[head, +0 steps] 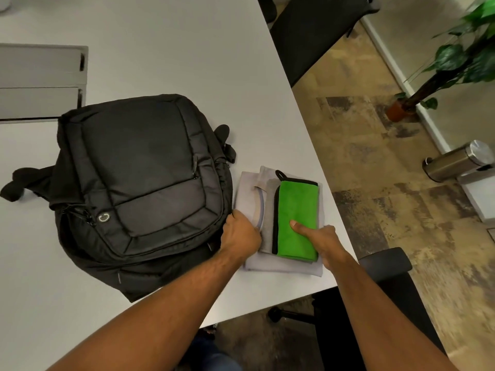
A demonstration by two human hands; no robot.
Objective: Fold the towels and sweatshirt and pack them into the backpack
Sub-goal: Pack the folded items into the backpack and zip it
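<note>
Head view | hands [241, 231] [325, 241] gripping folded stack's [281, 266] sides | fingers hidden beneath | backpack [139, 188] zipped.

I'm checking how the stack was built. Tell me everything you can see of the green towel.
The green towel is bright green, plush like microfibre, with black edging and a black hanging loop at its far corner. It is folded into a narrow rectangle and lies flat on top of the stack, on a grey towel over the folded sweatshirt, right of the backpack. The right hand presses its thumb on the towel's near half.
</note>
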